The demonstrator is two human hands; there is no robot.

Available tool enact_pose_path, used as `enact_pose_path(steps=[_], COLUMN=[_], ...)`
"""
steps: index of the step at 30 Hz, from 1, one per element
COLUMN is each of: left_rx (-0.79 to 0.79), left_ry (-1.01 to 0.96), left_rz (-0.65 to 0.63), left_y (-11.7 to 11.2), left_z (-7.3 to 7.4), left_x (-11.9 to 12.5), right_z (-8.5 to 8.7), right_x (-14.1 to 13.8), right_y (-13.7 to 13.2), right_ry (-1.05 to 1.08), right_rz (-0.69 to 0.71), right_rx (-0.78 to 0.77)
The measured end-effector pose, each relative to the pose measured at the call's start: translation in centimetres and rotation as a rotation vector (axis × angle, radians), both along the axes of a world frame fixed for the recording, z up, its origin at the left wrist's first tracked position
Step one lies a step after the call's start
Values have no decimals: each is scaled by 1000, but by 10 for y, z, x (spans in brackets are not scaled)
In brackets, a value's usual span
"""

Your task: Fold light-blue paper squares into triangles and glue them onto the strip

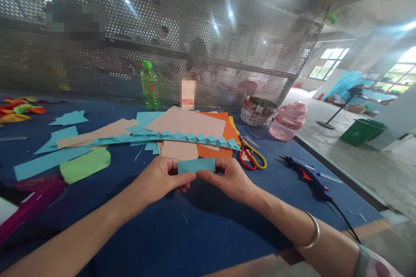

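A small rectangular piece of blue paper [196, 165] is stretched between both hands above the blue tabletop. My left hand [164, 177] pinches its left end, thumb along the lower edge. At the other end, my right hand [232, 178] grips the paper in the same way, and the two thumb tips almost meet below its middle. Just beyond the hands lies a long folded blue paper chain [182, 138] with a zigzag edge. It rests across stacked sheets of pale pink paper [188, 123] and orange paper [216, 151].
Scissors [251, 158] and a glue gun [307, 177] lie to the right. Behind them stand a pink water jug [288, 121] and a woven paper basket [258, 112]. A green bottle [150, 86] stands before a perforated metal screen [221, 43]. Green paper [85, 166] lies left.
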State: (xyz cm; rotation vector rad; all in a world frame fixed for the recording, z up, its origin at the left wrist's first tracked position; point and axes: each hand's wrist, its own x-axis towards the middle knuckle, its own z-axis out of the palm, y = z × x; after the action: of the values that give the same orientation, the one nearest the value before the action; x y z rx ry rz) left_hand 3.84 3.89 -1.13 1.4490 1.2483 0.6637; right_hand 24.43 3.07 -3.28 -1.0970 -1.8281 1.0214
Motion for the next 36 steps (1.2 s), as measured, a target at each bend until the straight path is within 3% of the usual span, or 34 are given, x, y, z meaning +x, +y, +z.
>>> enact_pose_path(steps=[18,27,36], left_rx=[74,114,117], left_ry=[-7,-65,-1], left_rz=[3,129,-66], left_y=[5,15,2], left_z=[9,17,0], left_x=[-4,-17,-3], right_z=[6,9,2], right_x=[4,15,0], right_y=[6,16,-1], right_ry=[-41,63,-11], right_rz=[-67,-151,-26], right_rx=[59,32,25])
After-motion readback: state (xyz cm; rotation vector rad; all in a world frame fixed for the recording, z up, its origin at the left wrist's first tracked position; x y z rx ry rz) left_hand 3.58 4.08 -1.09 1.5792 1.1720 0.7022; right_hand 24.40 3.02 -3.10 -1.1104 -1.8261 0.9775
